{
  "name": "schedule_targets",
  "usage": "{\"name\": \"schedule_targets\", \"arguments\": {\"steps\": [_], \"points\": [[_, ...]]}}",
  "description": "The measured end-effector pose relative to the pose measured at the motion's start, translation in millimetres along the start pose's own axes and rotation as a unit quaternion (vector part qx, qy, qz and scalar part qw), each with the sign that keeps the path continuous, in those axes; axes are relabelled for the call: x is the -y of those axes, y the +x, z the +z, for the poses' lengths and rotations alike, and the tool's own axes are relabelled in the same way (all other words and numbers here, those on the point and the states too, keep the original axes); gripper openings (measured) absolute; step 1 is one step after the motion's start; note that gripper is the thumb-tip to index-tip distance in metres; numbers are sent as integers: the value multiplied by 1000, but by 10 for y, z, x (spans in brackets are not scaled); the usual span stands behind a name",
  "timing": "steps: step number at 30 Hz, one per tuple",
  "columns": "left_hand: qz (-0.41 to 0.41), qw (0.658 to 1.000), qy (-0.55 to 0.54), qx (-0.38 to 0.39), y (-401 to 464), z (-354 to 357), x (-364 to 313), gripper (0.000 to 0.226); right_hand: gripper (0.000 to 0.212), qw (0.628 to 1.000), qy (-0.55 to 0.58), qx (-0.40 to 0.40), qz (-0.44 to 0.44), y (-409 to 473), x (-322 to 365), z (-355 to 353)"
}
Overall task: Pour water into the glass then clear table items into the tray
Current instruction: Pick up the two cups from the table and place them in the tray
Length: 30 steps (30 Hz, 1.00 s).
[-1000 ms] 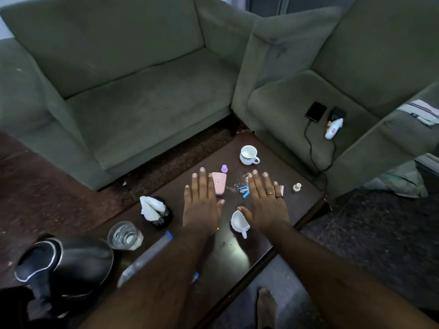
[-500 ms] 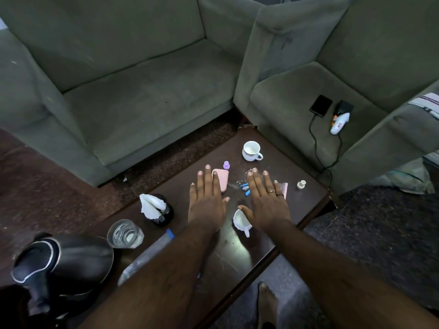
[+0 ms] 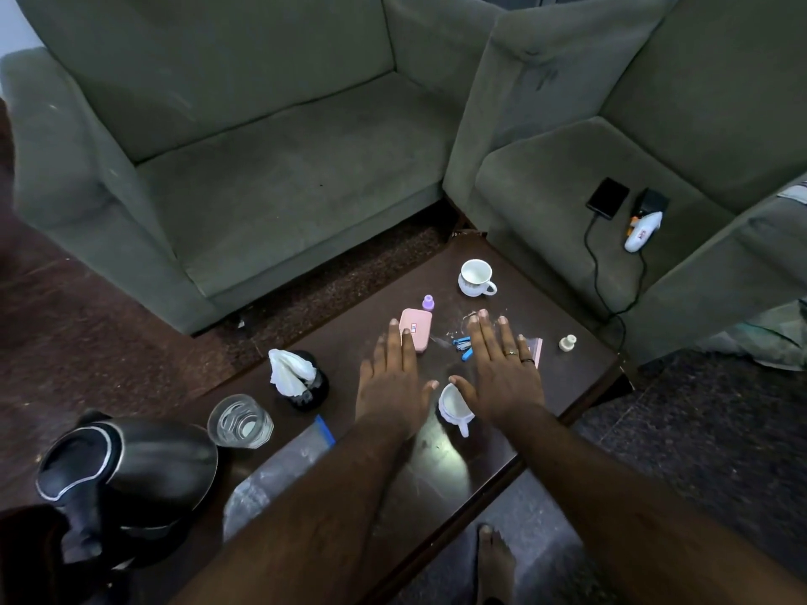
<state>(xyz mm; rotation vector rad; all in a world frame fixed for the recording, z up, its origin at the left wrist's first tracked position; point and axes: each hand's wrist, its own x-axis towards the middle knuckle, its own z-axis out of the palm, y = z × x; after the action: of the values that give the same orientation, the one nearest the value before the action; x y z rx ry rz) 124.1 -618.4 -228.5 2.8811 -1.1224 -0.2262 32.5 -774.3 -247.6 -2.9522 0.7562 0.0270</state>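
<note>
My left hand [image 3: 393, 379] and my right hand [image 3: 502, 371] hover flat and palm down over the dark table [image 3: 576, 377], fingers spread, holding nothing. A clear glass [image 3: 240, 421] stands at the table's left, beside a black kettle [image 3: 126, 478]. Between my thumbs a white cup [image 3: 454, 408] lies on its side. A second white cup [image 3: 476, 277] stands upright at the far end. A pink case [image 3: 417, 327], a small purple bottle [image 3: 428, 302], blue clips [image 3: 463, 346] and a small white cap [image 3: 567, 342] lie around my fingertips. No tray shows in view.
A black holder with white tissue [image 3: 297, 377] stands left of my left hand. A clear zip bag [image 3: 279, 478] lies under my left forearm. Grey-green sofas [image 3: 270, 168] surround the table; a phone [image 3: 607, 197] and a white device [image 3: 642, 231] lie on the right seat.
The view has tilted down a little. Both hands stay flat over the table in nearly the same place; nothing was picked up.
</note>
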Motion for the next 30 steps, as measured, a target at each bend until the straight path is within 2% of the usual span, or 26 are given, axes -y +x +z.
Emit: {"name": "schedule_targets", "arguments": {"steps": [7, 11, 15, 19, 24, 28, 30], "points": [[-16, 994, -83, 63, 70, 255, -383, 85, 94, 1000, 4, 17, 5, 219, -263, 166], [8, 988, -85, 125, 127, 420, -571, 75, 93, 999, -12, 39, 3, 393, -461, 230], [-17, 978, -93, 185, 212, 457, -762, 68, 88, 998, -23, 50, -8, 718, -628, 199], [-18, 980, -65, 185, 327, 453, -800, 51, 79, 997, -32, 70, -7, 1184, -708, 76], [-16, 979, -69, 190, 664, 341, -685, 51, 57, 995, -10, 94, -17, 1848, -660, -53], [-22, 985, -99, 142, 1063, 169, -476, 52, 70, 984, -30, 170, -50, 2333, -622, 6], [-21, 989, -84, 117, 1265, 90, -362, 57, 50, 976, -8, 207, -66, 2497, -627, 65]]}}
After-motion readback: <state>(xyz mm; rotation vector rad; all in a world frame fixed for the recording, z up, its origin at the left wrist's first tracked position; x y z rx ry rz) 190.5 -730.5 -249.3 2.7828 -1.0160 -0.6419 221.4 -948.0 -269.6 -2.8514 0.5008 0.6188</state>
